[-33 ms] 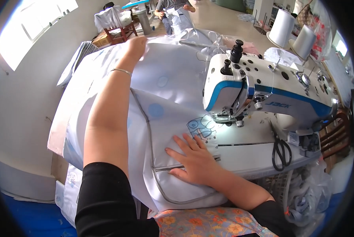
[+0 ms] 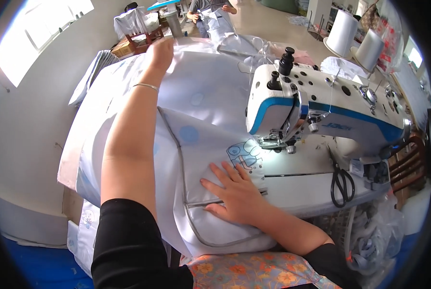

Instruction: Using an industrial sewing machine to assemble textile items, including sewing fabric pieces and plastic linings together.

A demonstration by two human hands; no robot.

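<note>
A large white fabric piece (image 2: 210,77) with pale blue dots, grey piping and a blue cartoon print is spread over the table, its printed corner beside the needle area of a white and blue sewing machine (image 2: 321,103). My right hand (image 2: 237,195) lies flat on it, fingers spread, just below the print. Stretched far forward, my left hand (image 2: 161,54) is closed at the fabric's far side and seems to grip it; the fingertips are mostly hidden. The machine's lamp lights the spot under the presser foot.
Black scissors (image 2: 342,185) lie on the table right of my right hand. Two white thread cones (image 2: 342,31) stand behind the machine. A plastic bag (image 2: 377,236) hangs at the lower right. At the back, another person (image 2: 214,17) handles white cloth beside a chair (image 2: 137,29).
My left hand has shifted slightly farther away and to the left. My right hand stays flat in place on the fabric.
</note>
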